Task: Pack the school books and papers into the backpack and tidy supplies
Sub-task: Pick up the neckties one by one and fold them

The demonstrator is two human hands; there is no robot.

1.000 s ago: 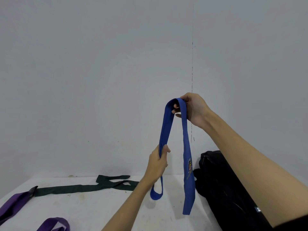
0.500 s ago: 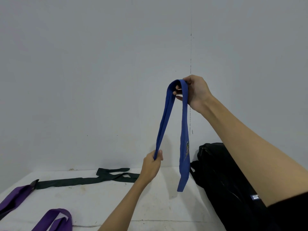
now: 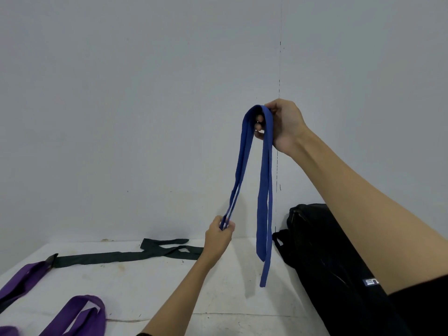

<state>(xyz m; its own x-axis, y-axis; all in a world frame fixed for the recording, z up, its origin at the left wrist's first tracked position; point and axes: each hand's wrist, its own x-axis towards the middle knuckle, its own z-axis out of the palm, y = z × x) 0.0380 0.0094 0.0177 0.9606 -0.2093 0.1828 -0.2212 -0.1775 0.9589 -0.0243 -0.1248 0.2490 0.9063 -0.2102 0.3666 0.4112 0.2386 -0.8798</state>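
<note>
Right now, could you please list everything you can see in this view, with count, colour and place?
Long blue fabric strip: one, blue, held up in the air, draped over the right hand, its ends hanging.
Dark green fabric strip: one, dark green, flat on the white table, far side.
Purple fabric strips: two, purple, near left of the table.
Black fabric backpack: one, black, right end of the table by the grey wall.
Left hand: pinches the strip's lower part.
Right hand: holds its top fold.
</note>
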